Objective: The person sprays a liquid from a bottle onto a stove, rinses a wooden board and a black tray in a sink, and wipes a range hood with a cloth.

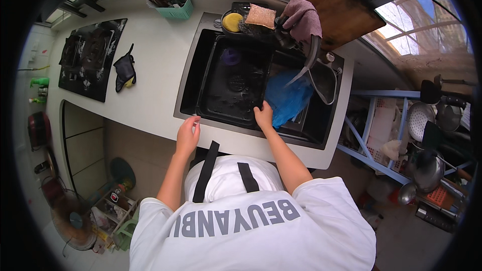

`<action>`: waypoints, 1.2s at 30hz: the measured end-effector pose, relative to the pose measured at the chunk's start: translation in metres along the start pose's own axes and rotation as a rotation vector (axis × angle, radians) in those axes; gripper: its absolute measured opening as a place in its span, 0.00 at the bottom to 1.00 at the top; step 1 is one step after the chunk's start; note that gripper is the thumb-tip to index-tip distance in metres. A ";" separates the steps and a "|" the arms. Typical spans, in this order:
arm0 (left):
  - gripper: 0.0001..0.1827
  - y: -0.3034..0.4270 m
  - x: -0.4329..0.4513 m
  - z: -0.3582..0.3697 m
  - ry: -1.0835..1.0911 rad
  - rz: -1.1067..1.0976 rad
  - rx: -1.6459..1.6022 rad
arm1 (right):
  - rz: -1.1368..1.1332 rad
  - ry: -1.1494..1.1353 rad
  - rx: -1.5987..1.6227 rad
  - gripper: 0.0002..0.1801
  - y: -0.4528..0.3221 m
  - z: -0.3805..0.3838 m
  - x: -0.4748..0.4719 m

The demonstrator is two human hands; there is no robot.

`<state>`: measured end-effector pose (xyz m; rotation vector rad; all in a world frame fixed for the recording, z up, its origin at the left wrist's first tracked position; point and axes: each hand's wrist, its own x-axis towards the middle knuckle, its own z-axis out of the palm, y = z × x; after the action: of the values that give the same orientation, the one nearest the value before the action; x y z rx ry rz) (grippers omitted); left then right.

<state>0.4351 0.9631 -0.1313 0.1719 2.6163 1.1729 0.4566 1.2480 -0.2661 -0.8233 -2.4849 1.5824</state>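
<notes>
Inside the dark sink sits a black rectangular basin, wet within, with a small purple item near its far edge. My right hand is at the basin's right near corner, its fingers around the rim. At the left near corner is my left hand, thumb and fingers slightly apart; whether it touches the rim cannot be told. Beside the basin, to the right, lies a crumpled blue plastic bag. Water runs from the dark faucet above the bag.
A yellow sponge and an orange scouring pad lie behind the sink. A pink cloth hangs over the faucet near a wooden board. Leftward are a dark cloth, a black gas hob and a green utensil basket.
</notes>
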 end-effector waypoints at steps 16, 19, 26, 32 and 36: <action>0.20 0.107 0.108 0.051 -0.220 0.591 0.758 | 0.251 0.011 0.535 0.11 -0.025 -0.099 -0.048; 0.25 0.096 0.147 0.099 -0.185 0.719 0.859 | 0.227 0.039 0.593 0.12 -0.035 -0.102 -0.058; 0.32 0.112 0.194 0.151 -0.214 0.711 0.923 | 0.238 0.063 0.566 0.12 -0.057 -0.121 -0.089; 0.24 0.116 0.205 0.136 -0.309 0.638 0.560 | 0.216 0.097 0.582 0.10 -0.043 -0.118 -0.098; 0.18 0.140 0.179 0.082 0.047 0.777 0.069 | 0.219 0.207 0.621 0.08 -0.024 -0.107 -0.095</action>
<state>0.2876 1.1538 -0.1141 1.2741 2.6931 1.2874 0.5651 1.2822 -0.1755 -1.0928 -1.6493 2.0441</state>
